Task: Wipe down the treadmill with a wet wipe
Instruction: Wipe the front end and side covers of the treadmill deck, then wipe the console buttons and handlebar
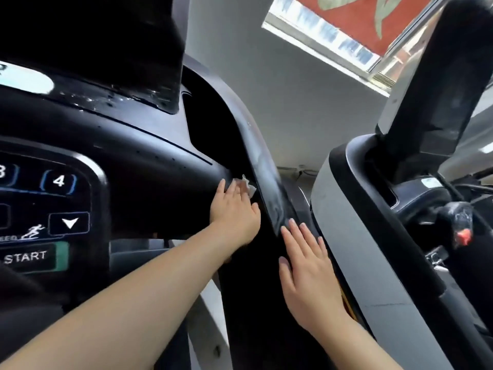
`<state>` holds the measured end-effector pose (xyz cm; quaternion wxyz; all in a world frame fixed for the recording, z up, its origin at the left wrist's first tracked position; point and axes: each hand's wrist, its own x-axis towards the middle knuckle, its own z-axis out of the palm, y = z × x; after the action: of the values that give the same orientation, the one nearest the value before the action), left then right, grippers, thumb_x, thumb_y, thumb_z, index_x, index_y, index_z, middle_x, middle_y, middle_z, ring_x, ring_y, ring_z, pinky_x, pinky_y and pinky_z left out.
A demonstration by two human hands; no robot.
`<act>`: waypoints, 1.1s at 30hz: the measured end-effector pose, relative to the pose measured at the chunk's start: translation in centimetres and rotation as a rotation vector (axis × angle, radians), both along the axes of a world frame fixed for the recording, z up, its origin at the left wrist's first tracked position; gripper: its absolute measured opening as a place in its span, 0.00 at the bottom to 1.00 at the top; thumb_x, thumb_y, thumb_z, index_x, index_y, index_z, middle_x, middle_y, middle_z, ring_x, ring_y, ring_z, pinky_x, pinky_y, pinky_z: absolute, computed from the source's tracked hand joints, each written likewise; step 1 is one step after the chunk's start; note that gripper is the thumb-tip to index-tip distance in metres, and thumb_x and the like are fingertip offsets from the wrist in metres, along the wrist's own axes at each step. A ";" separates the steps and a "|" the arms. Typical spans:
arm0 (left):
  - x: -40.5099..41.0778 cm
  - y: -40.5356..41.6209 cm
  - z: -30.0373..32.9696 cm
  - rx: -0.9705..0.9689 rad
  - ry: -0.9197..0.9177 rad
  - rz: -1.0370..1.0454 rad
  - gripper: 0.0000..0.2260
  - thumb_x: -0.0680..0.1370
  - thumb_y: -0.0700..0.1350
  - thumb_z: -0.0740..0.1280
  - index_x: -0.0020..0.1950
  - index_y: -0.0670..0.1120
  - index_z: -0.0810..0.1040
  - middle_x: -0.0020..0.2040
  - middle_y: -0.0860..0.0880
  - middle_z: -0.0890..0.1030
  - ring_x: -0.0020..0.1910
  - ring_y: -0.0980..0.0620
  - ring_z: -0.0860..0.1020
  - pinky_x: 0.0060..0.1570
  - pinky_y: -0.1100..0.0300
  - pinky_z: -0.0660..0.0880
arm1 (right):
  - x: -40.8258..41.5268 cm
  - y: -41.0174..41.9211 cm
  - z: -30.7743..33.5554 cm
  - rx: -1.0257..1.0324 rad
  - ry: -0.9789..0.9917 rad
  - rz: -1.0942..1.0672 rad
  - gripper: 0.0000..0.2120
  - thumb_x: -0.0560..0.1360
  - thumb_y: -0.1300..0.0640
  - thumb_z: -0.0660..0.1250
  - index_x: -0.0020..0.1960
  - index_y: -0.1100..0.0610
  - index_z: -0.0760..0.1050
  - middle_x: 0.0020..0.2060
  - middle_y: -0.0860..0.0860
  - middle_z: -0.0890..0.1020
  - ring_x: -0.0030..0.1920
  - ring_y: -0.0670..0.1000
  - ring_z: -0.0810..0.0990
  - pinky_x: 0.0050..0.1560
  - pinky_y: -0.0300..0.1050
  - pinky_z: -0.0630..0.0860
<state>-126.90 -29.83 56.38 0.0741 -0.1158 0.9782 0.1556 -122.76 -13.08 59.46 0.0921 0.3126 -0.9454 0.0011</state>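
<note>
White crumpled wipe (pixel 246 186) under left hand (pixel 234 212).

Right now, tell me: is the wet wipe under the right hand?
No. The wet wipe is under the left hand's fingers on the treadmill's black side panel; the right hand lies flat, holding nothing.
</note>
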 end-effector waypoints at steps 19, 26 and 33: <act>-3.6 -10.3 3.9 -0.339 -0.314 -0.505 0.27 0.81 0.42 0.51 0.78 0.52 0.45 0.78 0.55 0.44 0.77 0.51 0.42 0.74 0.49 0.44 | -7.4 -12.2 -0.8 0.309 -0.111 0.126 0.30 0.80 0.54 0.50 0.77 0.60 0.44 0.77 0.50 0.53 0.77 0.50 0.45 0.72 0.53 0.32; -1.0 -10.7 4.0 -0.215 -0.171 -0.356 0.27 0.78 0.40 0.58 0.76 0.45 0.52 0.77 0.46 0.54 0.76 0.49 0.51 0.72 0.57 0.50 | -7.5 -12.5 -0.9 0.295 -0.131 0.179 0.29 0.79 0.53 0.50 0.77 0.58 0.45 0.76 0.48 0.56 0.76 0.50 0.49 0.73 0.53 0.35; 0.7 -12.0 5.7 -0.254 -0.217 -0.498 0.21 0.77 0.40 0.62 0.70 0.50 0.67 0.72 0.50 0.62 0.72 0.48 0.61 0.68 0.52 0.63 | -5.5 -12.9 -0.3 0.212 -0.197 0.195 0.25 0.79 0.58 0.53 0.75 0.61 0.57 0.77 0.57 0.47 0.76 0.53 0.51 0.72 0.46 0.51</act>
<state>-126.19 -41.79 62.08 0.1991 0.1032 0.9745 -0.0045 -128.25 -25.94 59.18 -0.0350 0.4093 -0.9098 -0.0590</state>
